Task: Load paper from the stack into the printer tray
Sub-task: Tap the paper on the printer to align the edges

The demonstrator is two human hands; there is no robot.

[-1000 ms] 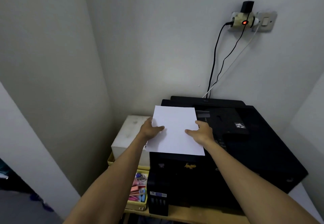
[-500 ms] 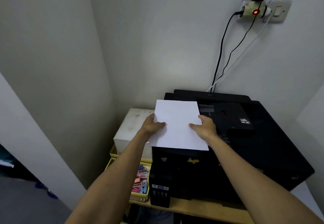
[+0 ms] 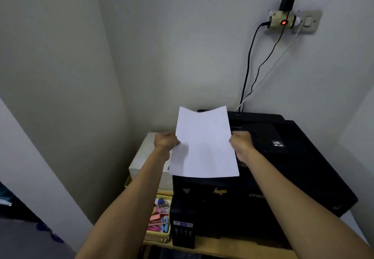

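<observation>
Two cables point(image 3: 248, 72) behind printer point(image 3: 283, 167); yellow tray point(image 3: 155, 237) beside it.

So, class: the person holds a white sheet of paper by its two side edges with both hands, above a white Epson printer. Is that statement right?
Not quite. The head view shows the printer is black, not white. The rest stands: the left hand and the right hand grip the two side edges of the white sheet of paper above it.
</observation>
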